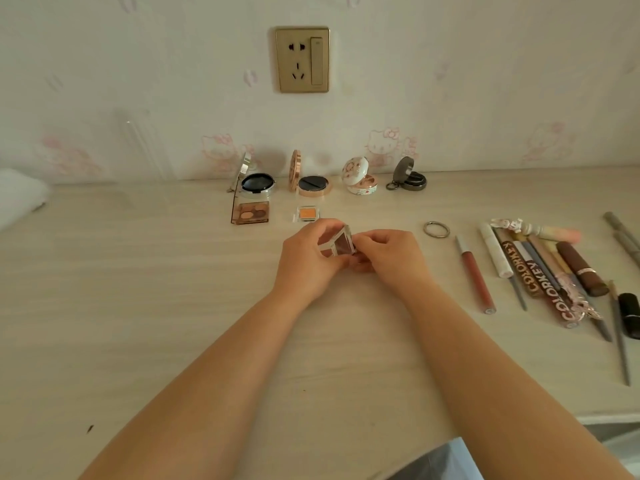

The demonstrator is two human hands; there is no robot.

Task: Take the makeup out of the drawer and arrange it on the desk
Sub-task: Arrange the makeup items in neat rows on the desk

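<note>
Both hands, left hand (308, 258) and right hand (388, 254), grip closed on a small clear case (337, 243) above the counter (173, 289), near tubes (540, 282) reading "COLORKEY".

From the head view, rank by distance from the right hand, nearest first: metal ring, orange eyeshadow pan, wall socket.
Measured from the right hand:
1. Metal ring, just to its right on the desk.
2. Orange eyeshadow pan, ahead and to the left.
3. Wall socket, high on the wall behind.
</note>
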